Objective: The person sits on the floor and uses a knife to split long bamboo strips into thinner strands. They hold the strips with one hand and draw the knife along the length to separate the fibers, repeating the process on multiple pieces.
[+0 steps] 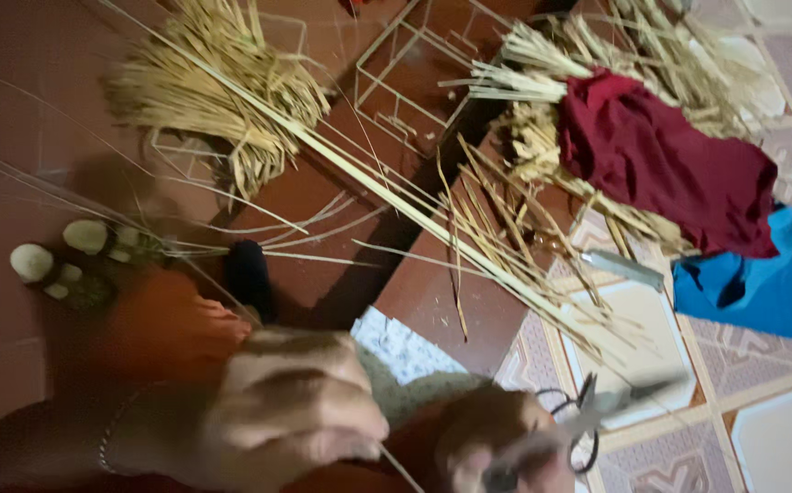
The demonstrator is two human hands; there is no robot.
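My left hand (pixel 288 408) is closed in a fist low in the view, and thin straw strands (pixel 186 248) run from it up to the left. My right hand (pixel 495 449) sits just to its right at the bottom edge, gripping a pair of scissors (pixel 590 418) whose blurred blades point right. Long straw stalks (pixel 396 196) lie diagonally across the floor above both hands. The picture is motion-blurred.
Straw bundles lie at the top left (pixel 218 87) and top right (pixel 597 50). A white wire frame (pixel 411 68) sits between them. A dark red cloth (pixel 665 160) and a blue cloth (pixel 761 288) lie at the right, near a metal blade (pixel 622 267). Toes (pixel 58 256) show at the left.
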